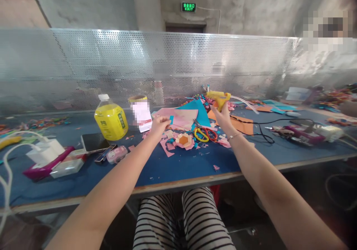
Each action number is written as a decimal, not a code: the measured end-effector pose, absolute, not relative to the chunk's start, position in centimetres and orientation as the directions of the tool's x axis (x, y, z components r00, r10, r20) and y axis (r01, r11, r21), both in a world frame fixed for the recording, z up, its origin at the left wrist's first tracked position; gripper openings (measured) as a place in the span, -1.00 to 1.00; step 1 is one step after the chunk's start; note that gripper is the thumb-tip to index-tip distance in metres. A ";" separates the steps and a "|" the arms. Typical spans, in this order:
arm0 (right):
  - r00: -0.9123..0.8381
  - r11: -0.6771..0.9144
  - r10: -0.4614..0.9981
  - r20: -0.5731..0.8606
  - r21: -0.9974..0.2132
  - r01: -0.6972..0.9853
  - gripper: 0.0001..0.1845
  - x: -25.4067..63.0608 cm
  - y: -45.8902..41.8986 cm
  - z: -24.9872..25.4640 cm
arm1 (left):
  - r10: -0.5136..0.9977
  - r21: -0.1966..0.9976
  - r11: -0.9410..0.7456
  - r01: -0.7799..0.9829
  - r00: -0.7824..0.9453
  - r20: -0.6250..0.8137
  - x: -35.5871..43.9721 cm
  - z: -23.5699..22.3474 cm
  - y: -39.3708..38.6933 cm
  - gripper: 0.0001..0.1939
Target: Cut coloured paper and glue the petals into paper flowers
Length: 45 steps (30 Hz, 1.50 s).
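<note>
My left hand [160,124] pinches a small piece of blue paper [171,119] between thumb and fingertips. Farther right, my right hand [223,115] is wrapped round the handle of a yellow glue gun [219,95], whose nozzle points left. A clear glue stick [245,102] trails from its back end. Between my hands lies a paper flower [184,140] with an orange centre and pale petals, among pink and blue scraps. Scissors [205,134] with yellow and red handles lie beside it. Behind are a pink sheet [178,117] and a blue sheet [201,112].
A bottle of yellow liquid [111,118], a phone with a lit screen [141,115] and a tape roll [136,99] stand on the left. Power strips [47,164] sit on both sides. A black cord [262,136] crosses the right. A perforated metal screen [111,64] closes the back.
</note>
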State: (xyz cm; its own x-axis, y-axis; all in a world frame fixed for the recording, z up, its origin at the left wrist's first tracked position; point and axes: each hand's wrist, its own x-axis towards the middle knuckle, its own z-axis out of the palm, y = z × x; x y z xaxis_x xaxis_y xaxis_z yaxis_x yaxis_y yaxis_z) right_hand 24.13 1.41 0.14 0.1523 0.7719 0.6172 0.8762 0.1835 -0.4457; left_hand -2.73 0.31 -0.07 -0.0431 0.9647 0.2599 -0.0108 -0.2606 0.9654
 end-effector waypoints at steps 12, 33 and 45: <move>-0.057 0.191 0.746 0.663 -0.132 0.973 -0.66 20.3 -1.4 0.7 | 0.988 0.977 -0.143 0.157 0.087 0.131 -2.6 -0.7 0.0 -0.90; -0.262 0.282 0.767 0.586 0.059 0.958 -0.72 20.6 -1.5 0.8 | 0.978 0.972 -0.125 0.200 0.188 0.087 -2.2 -0.8 -0.4 -0.94; -0.251 0.265 0.780 0.573 0.062 0.962 -0.71 20.6 -1.6 1.0 | 0.967 0.967 -0.133 0.218 0.241 0.079 -2.0 -0.4 -0.8 -0.89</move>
State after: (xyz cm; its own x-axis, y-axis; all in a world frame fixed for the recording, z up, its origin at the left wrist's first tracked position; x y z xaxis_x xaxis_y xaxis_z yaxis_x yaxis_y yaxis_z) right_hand 20.61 -1.62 1.05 -0.2512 0.7802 0.5728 0.9624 0.2646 0.0617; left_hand -1.99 -0.82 -0.45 0.2406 0.9674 0.0788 0.2177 -0.1329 0.9669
